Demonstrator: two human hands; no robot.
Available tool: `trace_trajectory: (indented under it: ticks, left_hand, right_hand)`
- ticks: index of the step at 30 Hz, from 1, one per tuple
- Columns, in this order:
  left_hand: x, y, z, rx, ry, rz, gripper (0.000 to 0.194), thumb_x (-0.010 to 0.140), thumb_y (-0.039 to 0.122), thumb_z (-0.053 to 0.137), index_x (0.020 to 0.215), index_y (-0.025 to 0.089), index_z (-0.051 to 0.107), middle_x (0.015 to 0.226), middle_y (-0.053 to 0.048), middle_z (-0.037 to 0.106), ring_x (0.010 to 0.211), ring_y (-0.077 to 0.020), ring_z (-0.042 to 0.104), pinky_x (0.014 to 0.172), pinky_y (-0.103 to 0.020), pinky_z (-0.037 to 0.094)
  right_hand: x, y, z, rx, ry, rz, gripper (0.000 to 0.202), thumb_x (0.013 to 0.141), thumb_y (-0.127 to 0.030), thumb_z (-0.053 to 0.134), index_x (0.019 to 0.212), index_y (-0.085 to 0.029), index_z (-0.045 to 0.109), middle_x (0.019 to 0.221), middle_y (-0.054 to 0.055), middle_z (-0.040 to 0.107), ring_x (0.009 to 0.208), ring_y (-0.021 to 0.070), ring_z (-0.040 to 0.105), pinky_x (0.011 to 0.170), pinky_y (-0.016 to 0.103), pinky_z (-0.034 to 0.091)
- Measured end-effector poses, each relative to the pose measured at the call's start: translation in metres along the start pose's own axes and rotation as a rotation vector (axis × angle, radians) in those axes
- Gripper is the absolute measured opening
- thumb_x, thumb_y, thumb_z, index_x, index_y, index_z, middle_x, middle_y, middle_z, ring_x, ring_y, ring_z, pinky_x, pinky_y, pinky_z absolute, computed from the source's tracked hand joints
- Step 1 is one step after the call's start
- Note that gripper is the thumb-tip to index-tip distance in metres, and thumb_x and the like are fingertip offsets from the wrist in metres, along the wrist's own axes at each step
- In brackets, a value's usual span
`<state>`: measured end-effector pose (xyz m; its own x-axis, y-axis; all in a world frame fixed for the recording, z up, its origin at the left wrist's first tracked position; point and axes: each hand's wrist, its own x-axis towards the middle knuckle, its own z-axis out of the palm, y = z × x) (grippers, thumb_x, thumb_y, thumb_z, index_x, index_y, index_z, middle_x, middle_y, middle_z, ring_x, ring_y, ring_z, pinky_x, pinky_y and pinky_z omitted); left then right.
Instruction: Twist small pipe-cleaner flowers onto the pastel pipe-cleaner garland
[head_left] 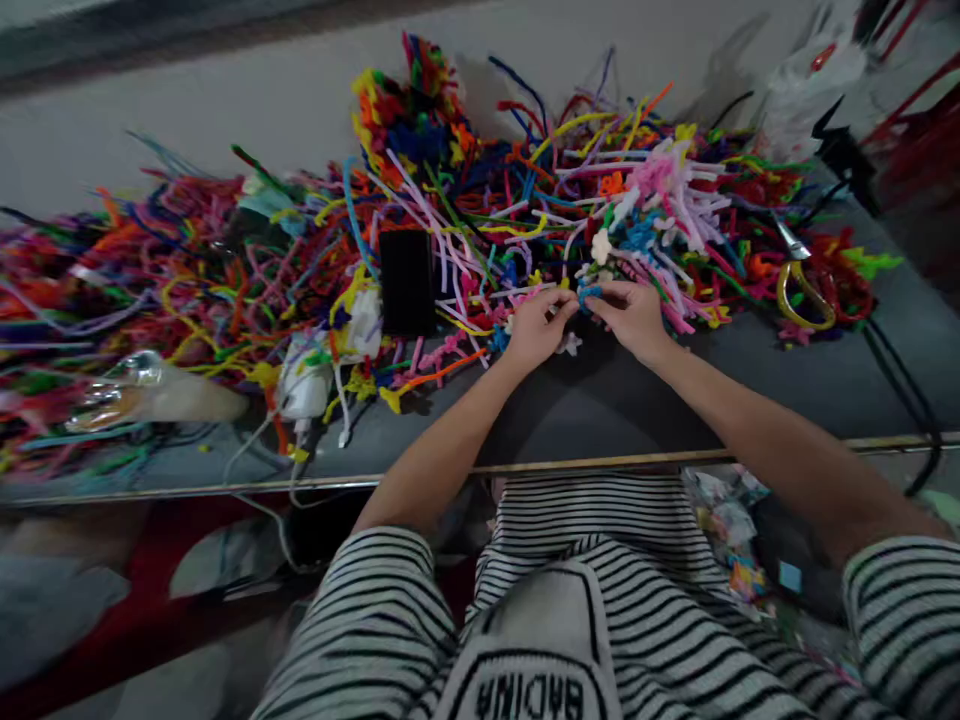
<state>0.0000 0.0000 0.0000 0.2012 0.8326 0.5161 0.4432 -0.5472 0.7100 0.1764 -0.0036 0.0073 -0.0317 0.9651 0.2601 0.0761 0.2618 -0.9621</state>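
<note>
Nearest, past the striped shirt (592, 520), the dark grey tabletop (615, 410) runs up to a small, pale grey, star-shaped fuzzy piece (570, 345) lying just below the fingers. Above it, between both hands, is a small blue twist of fuzzy chenille stem (589, 294). The left hand (538, 325) has thumb and forefinger closed on its left end; the right hand (634, 318) pinches it from the other side, fingertips nearly together. It should be very light and soft outside, with a bendable wire core, not slippery, though the pile could crush; a fingertip hold near the ends would suit it. A loose bunch of pink, lilac and white stems (686, 205) crowds just beyond the right hand and could snag. Left lies a flat black rectangular phone (407, 283); right, gold-handled metal scissors (784, 295). Farther back, a tangled multicoloured stem heap (247, 260) spreads toward the grey wall (262, 110).
</note>
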Motion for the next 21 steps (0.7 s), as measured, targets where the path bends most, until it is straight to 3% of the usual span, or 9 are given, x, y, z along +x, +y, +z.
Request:
trace_trajectory:
  ticks: [3, 6, 11, 15, 21]
  left_hand:
    - [0.001, -0.005, 0.001, -0.062, -0.015, 0.027, 0.056, 0.094, 0.068, 0.048, 0.087, 0.018, 0.07, 0.081, -0.004, 0.07, 0.07, -0.0129, 0.06, 0.063, -0.025, 0.046]
    - [0.0, -0.004, 0.002, -0.102, 0.02, 0.027, 0.054, 0.093, 0.068, 0.051, 0.086, 0.018, 0.07, 0.079, -0.003, 0.069, 0.07, -0.0127, 0.06, 0.062, -0.024, 0.046]
    - [-0.001, 0.007, -0.001, -0.041, 0.121, -0.016, 0.037, 0.092, 0.054, 0.063, 0.095, 0.018, 0.072, 0.09, -0.005, 0.074, 0.072, -0.0121, 0.062, 0.06, -0.023, 0.045]
    - [-0.001, 0.009, -0.002, 0.006, 0.135, 0.034, 0.03, 0.094, 0.045, 0.062, 0.085, 0.018, 0.073, 0.084, -0.004, 0.074, 0.073, -0.0129, 0.063, 0.063, -0.025, 0.046]
    - [-0.001, 0.009, -0.002, 0.047, 0.117, 0.033, 0.024, 0.092, 0.04, 0.066, 0.085, 0.019, 0.074, 0.081, -0.003, 0.074, 0.073, -0.0136, 0.066, 0.071, -0.027, 0.051]
  right_hand:
    - [0.003, 0.002, -0.002, 0.098, -0.133, 0.117, 0.044, 0.068, -0.057, 0.083, 0.091, -0.019, 0.077, 0.073, 0.003, 0.071, 0.059, 0.0155, 0.065, 0.042, 0.023, 0.044]
    - [0.006, 0.003, -0.003, 0.137, -0.159, 0.143, 0.045, 0.068, -0.057, 0.083, 0.094, -0.02, 0.077, 0.075, 0.004, 0.071, 0.06, 0.0167, 0.065, 0.043, 0.025, 0.046]
    - [0.004, 0.003, -0.003, 0.03, -0.06, -0.009, 0.037, 0.074, -0.044, 0.081, 0.1, -0.019, 0.076, 0.088, 0.006, 0.075, 0.065, 0.0171, 0.066, 0.054, 0.03, 0.053]
    - [0.001, 0.002, -0.003, -0.127, -0.007, -0.133, 0.026, 0.077, -0.035, 0.078, 0.096, -0.018, 0.076, 0.09, 0.008, 0.076, 0.077, 0.0201, 0.069, 0.072, 0.036, 0.058]
    - [-0.001, -0.001, -0.004, -0.3, 0.021, -0.211, 0.019, 0.08, -0.033, 0.074, 0.091, -0.018, 0.077, 0.086, 0.007, 0.077, 0.074, 0.0203, 0.069, 0.075, 0.037, 0.057]
